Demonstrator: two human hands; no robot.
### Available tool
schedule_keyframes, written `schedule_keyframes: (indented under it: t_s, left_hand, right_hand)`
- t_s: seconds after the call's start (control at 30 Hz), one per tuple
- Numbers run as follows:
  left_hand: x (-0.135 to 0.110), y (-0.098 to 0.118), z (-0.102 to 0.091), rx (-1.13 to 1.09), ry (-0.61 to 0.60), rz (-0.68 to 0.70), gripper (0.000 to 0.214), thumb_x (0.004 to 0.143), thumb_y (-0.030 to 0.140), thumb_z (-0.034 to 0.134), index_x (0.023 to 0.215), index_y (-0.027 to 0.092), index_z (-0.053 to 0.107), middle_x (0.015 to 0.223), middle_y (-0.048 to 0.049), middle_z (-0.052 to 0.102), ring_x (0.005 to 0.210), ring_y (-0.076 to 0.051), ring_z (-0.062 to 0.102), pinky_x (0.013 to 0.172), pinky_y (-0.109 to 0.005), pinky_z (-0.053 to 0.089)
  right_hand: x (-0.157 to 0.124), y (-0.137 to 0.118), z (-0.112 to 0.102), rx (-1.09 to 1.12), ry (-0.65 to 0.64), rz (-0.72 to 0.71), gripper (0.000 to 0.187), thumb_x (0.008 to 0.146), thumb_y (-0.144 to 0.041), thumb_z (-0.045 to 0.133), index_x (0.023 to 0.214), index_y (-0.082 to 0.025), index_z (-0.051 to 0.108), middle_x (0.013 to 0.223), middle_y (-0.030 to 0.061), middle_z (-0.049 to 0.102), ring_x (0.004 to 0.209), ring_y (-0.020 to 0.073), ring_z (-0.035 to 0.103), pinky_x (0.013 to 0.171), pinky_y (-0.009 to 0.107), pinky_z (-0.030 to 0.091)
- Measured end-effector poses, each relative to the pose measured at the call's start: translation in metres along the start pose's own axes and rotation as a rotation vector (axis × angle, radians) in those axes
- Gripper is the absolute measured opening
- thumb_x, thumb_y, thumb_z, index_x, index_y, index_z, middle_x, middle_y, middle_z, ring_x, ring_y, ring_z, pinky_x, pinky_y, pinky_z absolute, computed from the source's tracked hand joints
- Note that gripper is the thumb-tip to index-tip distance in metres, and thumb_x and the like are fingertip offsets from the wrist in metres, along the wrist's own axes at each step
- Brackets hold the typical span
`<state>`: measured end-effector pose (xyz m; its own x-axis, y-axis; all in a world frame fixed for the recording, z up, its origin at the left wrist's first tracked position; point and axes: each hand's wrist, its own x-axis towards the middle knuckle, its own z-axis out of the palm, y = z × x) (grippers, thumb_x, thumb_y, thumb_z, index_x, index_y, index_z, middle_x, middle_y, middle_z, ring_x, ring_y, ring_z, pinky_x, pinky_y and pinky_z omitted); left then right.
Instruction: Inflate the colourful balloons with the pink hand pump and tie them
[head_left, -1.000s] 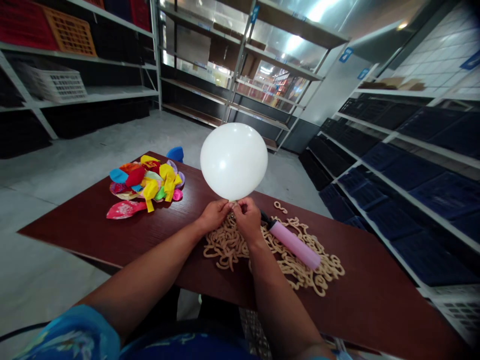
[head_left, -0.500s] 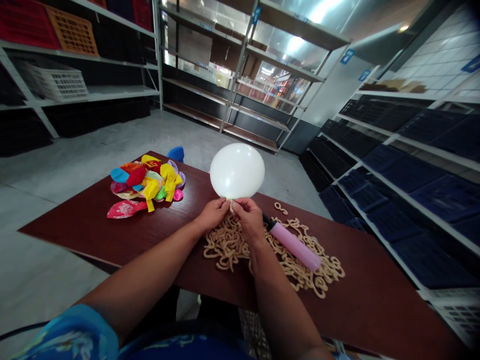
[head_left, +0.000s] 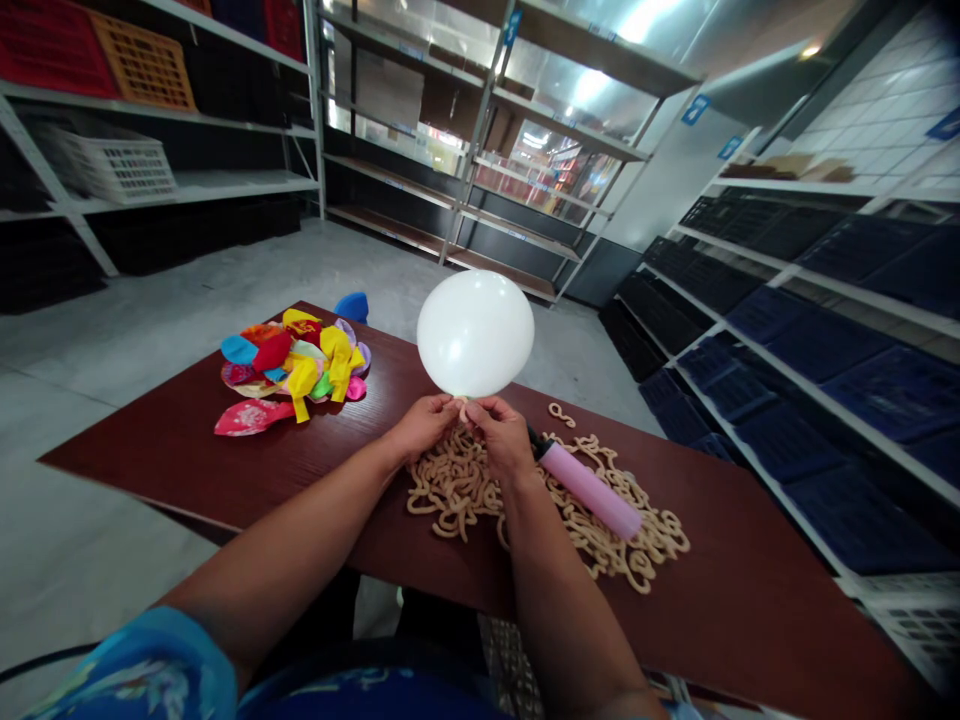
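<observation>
Balloon pile (head_left: pixel 289 372) left of pump (head_left: pixel 589 489)

The white balloon (head_left: pixel 475 333) is smooth rubbery latex with a soft sheen, and light spots glint on it. The table (head_left: pixel 187 450) looks like dark reddish wood-grain laminate, semi-glossy. The pink pump (head_left: pixel 589 490) is matt plastic (black tip), the tan clips (head_left: pixel 450 490) are dull plastic, and the loose balloons (head_left: pixel 292 365) are limp, wrinkly rubber — some shinier.

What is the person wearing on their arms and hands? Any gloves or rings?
No gloves: the left hand and right hand are bare, like the left forearm and right forearm. No ring, watch or bracelet shows. A short blue sleeve with a paler swirly pattern covers the left upper arm.
</observation>
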<state>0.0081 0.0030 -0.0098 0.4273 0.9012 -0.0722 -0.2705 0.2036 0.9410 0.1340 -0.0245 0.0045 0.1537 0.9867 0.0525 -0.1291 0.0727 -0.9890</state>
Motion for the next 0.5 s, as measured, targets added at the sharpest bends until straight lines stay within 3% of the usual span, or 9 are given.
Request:
schedule_keyframes:
  t_s: [0.1, 0.23, 0.37, 0.5]
  left_hand:
    - [-0.0028, 0.0049, -0.0008, -0.066, -0.090, -0.067, 0.034, 0.068, 0.046, 0.064, 0.074, 0.013, 0.057, 0.056, 0.0021, 0.050, 0.042, -0.004, 0.036, 0.041, -0.018, 0.023]
    - [-0.0037, 0.0066, -0.0056, -0.065, -0.185, -0.150, 0.034, 0.069, 0.045, 0.064, 0.065, 0.013, 0.050, 0.048, 0.0075, 0.031, 0.037, -0.001, 0.020, 0.037, -0.018, 0.011]
    - [-0.0054, 0.0083, -0.0074, -0.062, -0.260, -0.218, 0.033, 0.069, 0.042, 0.065, 0.066, 0.013, 0.051, 0.047, 0.0075, 0.030, 0.036, -0.001, 0.019, 0.037, -0.018, 0.008]
    - [-0.0087, 0.0119, -0.0042, -0.090, -0.311, -0.273, 0.030, 0.068, 0.039, 0.066, 0.065, 0.013, 0.051, 0.045, 0.0083, 0.029, 0.035, -0.001, 0.018, 0.036, -0.018, 0.007]
  right_hand:
    - [0.0032, 0.0005, -0.0049, -0.022, 0.032, -0.003, 0.024, 0.064, -0.039, 0.068, 0.068, -0.018, 0.059, 0.055, -0.0028, 0.057, 0.048, 0.0093, 0.047, 0.043, 0.021, 0.031]
    - [0.0040, 0.0025, -0.0082, -0.269, 0.159, -0.176, 0.021, 0.071, -0.040, 0.061, 0.072, -0.019, 0.059, 0.058, -0.0038, 0.057, 0.053, 0.0105, 0.049, 0.054, 0.024, 0.039]
    - [0.0028, 0.0050, -0.0086, -0.499, 0.234, -0.315, 0.021, 0.077, -0.040, 0.053, 0.076, -0.019, 0.057, 0.067, -0.0020, 0.060, 0.063, 0.0131, 0.053, 0.065, 0.027, 0.042]
    - [0.0029, 0.0081, -0.0080, -0.561, 0.275, -0.364, 0.021, 0.080, -0.039, 0.048, 0.078, -0.019, 0.054, 0.069, -0.0011, 0.059, 0.065, 0.0139, 0.052, 0.067, 0.027, 0.041]
